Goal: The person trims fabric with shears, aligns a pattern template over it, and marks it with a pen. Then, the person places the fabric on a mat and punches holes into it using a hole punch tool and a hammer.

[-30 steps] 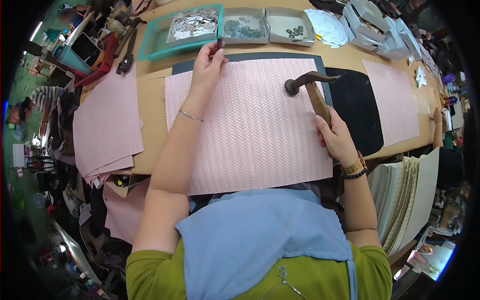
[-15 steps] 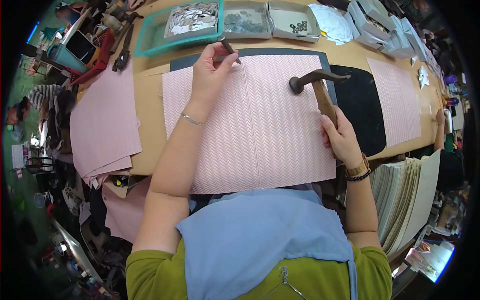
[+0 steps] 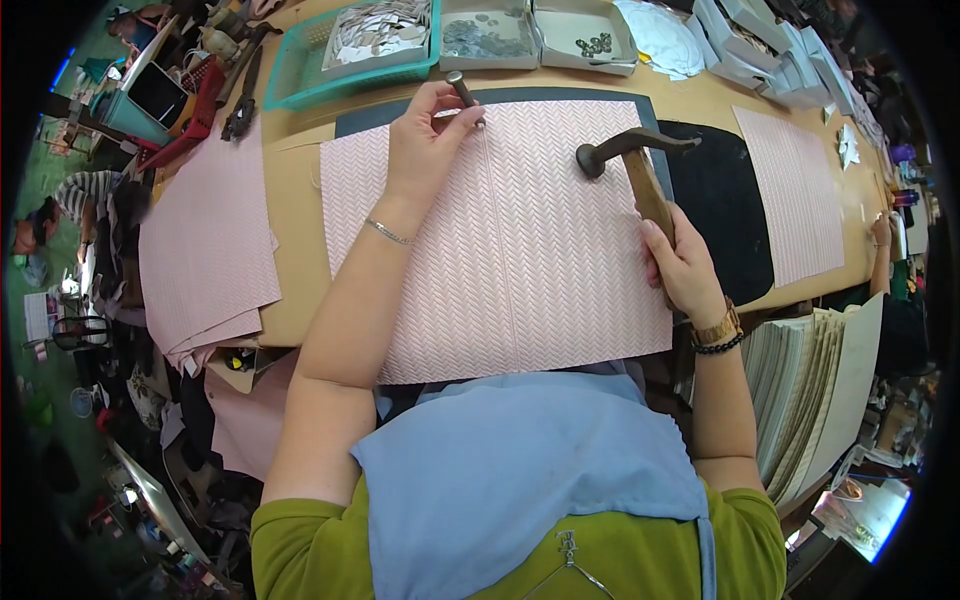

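My left hand [image 3: 430,138] pinches a short metal punch [image 3: 459,87] between thumb and fingers. The punch leans, its lower tip at the top of a pink herringbone-textured sheet [image 3: 570,260], close to a line down the sheet's middle. Wrapped round the wooden handle of a hammer [image 3: 650,192] is my right hand [image 3: 687,262]. Its dark, curved head hangs over the right half of the sheet, the round face pointing left. Under the sheet, a dark board [image 3: 395,116] shows along the far edge.
Behind the sheet stand a turquoise basket [image 3: 290,70], a tray of grey pieces [image 3: 480,45] and a tray of small dark pieces [image 3: 585,45]. More pink sheets lie left [image 3: 210,225] and right [image 3: 790,195]. A black mat [image 3: 715,215] lies right of the work. A person's hand [image 3: 880,230] shows far right.
The punch has tilted slightly in my left hand, so its round top end now shows. The hammer stays raised in nearly the same place. The whole view has shifted a little.
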Demonstrator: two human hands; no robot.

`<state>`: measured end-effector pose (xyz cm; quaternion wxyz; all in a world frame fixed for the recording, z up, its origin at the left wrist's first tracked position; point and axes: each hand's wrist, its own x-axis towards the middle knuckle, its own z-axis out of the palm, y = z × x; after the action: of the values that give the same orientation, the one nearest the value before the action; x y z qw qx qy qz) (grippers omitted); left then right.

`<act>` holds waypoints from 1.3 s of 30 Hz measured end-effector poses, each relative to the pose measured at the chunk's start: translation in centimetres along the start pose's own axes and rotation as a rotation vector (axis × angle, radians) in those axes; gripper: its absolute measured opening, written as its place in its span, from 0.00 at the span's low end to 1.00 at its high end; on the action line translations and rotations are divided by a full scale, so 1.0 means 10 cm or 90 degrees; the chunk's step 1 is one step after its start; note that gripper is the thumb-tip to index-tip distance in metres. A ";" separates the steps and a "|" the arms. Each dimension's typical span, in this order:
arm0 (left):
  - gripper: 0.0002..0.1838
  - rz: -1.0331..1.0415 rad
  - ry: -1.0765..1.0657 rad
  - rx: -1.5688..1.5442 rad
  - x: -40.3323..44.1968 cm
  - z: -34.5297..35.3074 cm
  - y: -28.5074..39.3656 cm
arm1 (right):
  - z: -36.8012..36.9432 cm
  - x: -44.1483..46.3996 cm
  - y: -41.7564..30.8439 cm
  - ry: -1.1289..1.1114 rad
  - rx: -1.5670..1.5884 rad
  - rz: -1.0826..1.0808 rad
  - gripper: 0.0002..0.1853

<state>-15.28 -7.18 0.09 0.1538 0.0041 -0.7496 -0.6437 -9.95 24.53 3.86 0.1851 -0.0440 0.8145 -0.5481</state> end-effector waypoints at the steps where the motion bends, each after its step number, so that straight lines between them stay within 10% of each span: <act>1: 0.10 -0.002 0.000 0.000 0.00 0.00 0.01 | 0.00 0.00 -0.01 0.002 -0.001 0.002 0.16; 23: 0.12 0.061 0.000 0.130 -0.04 0.05 0.00 | -0.03 0.01 -0.10 -0.023 -0.022 0.020 0.17; 33: 0.13 0.069 -0.009 0.162 -0.05 0.05 0.05 | 0.27 0.41 -1.20 -0.004 -0.207 -0.388 0.16; 39: 0.11 0.033 -0.017 0.102 -0.08 0.05 0.11 | 0.32 0.55 -1.24 -0.068 -0.312 -0.354 0.16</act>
<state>-14.37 -6.31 0.94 0.1592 -0.0114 -0.8008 -0.5773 -15.61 15.33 12.72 0.0553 -0.3355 0.8676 -0.3628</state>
